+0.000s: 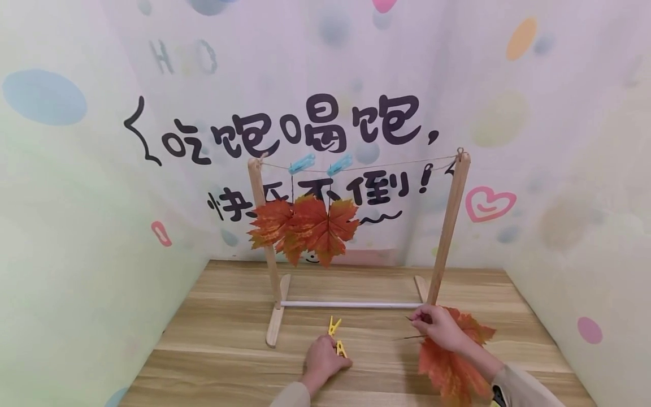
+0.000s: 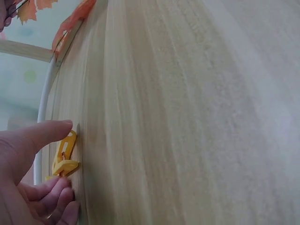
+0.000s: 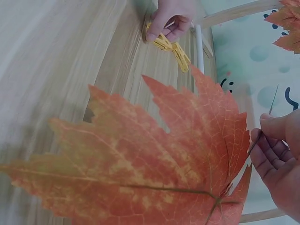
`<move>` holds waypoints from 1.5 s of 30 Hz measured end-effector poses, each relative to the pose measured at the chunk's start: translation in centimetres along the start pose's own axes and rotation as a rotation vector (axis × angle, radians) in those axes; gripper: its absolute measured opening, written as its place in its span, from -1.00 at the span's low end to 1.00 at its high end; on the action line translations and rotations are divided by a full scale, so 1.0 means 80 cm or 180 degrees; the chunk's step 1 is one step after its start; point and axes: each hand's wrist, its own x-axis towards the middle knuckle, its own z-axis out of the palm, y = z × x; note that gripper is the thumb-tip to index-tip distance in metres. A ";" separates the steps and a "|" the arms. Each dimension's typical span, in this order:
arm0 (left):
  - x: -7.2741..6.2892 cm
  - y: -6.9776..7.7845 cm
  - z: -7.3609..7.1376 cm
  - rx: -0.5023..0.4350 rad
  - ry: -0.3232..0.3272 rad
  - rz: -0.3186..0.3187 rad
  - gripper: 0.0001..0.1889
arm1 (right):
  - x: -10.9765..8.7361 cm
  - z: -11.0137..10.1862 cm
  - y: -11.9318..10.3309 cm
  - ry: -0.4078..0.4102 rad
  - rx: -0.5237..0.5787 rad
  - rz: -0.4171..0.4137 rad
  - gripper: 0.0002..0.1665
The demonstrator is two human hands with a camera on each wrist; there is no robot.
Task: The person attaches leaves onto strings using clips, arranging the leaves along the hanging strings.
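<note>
My left hand (image 1: 325, 357) is low over the tabletop, its thumb and fingers around a yellow clothespin (image 2: 64, 152). Just beyond it lies a second yellow clothespin (image 1: 333, 325). Farther right, my right hand (image 1: 441, 328) pinches the thin dark stem (image 3: 255, 142) of an artificial maple leaf between thumb and fingertips. Orange-red leaves (image 1: 450, 367) spread beneath and beside this hand, and another stem (image 1: 414, 337) sticks out to the left below the fingers. A big leaf (image 3: 187, 154) fills much of the right wrist view.
A wooden rack with two posts (image 1: 447, 226) and a white bottom bar (image 1: 351, 304) stands behind the hands. On its string (image 1: 386, 166), two blue clothespins (image 1: 339, 165) hold maple leaves (image 1: 328, 229) toward the left. Printed curtains surround the wooden table (image 1: 203, 350).
</note>
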 end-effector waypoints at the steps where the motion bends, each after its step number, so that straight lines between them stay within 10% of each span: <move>1: 0.000 -0.001 -0.001 -0.0004 -0.0051 0.0023 -0.56 | 0.001 0.001 0.001 0.0016 0.0010 -0.0033 -0.88; 11: 0.001 -0.015 -0.015 -0.0593 -0.0330 0.0252 -0.77 | 0.004 0.006 0.001 0.0068 0.0104 -0.0265 -0.90; 22: 0.012 -0.012 -0.028 -0.0876 -0.0124 0.0366 -0.82 | 0.024 0.001 -0.007 0.0058 0.0161 0.0223 -0.98; 45: 0.090 0.067 -0.192 -0.1286 -0.0341 0.1055 -0.74 | 0.081 -0.027 -0.061 0.0429 -0.0025 -0.0063 -0.94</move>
